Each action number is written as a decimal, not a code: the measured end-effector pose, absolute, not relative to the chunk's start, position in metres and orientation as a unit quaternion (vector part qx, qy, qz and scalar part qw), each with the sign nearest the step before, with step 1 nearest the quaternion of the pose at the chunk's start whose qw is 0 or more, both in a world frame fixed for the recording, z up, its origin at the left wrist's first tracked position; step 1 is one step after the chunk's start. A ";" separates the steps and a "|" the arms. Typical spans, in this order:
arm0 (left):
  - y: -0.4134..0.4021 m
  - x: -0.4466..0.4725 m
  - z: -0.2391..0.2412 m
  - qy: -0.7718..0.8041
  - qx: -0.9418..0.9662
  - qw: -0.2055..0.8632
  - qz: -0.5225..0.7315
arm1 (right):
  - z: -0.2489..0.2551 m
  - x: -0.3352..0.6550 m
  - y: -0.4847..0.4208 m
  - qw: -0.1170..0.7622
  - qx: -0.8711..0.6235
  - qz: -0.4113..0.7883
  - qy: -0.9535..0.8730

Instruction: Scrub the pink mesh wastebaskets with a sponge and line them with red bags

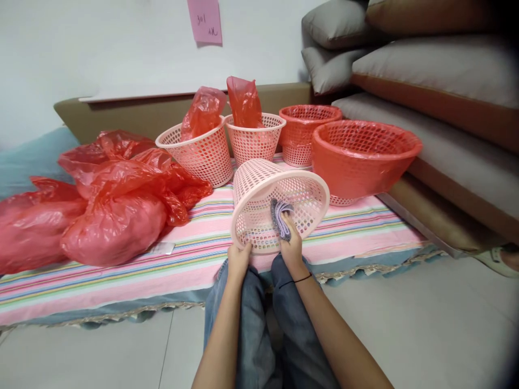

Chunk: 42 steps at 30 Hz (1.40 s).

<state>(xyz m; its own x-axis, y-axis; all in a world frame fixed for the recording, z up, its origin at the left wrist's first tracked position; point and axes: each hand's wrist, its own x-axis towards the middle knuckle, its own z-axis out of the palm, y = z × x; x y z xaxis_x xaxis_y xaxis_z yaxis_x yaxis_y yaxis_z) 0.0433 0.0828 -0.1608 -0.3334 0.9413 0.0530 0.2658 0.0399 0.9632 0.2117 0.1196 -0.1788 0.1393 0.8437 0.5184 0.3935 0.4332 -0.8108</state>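
A pink perforated plastic basket [259, 175] lies tilted on its side in front of me, its mouth turned toward me. My left hand [239, 256] grips its lower left rim, thumb on the inner side. In my right hand [291, 243] is a folded grey and lilac cloth [280, 219], held at the basket's opening near the inner wall. Whether the cloth touches the wall I cannot tell. The basket's bottom faces away and is mostly hidden.
Behind stand two pink baskets [206, 156] with red plastic bags [245, 102] in them. To their right are two baskets lined with red bags [365, 173]. Filled red bags [117, 216] lie left on the striped cloth [194, 254]. Grey cushions [441, 70] are stacked at right.
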 end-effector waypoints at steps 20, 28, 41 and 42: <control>0.070 0.054 -0.153 0.674 0.483 0.172 0.532 | -0.176 0.193 0.113 0.437 -0.389 0.372 -0.720; 0.060 0.052 -0.154 0.675 0.446 0.105 0.579 | -0.173 0.202 0.112 0.565 -0.375 0.291 -0.675; 0.067 0.055 -0.156 0.658 0.475 0.166 0.560 | -0.169 0.206 0.105 0.502 -0.461 0.183 -0.708; 0.068 0.053 -0.156 0.662 0.455 0.156 0.575 | -0.168 0.206 0.104 0.493 -0.468 0.166 -0.715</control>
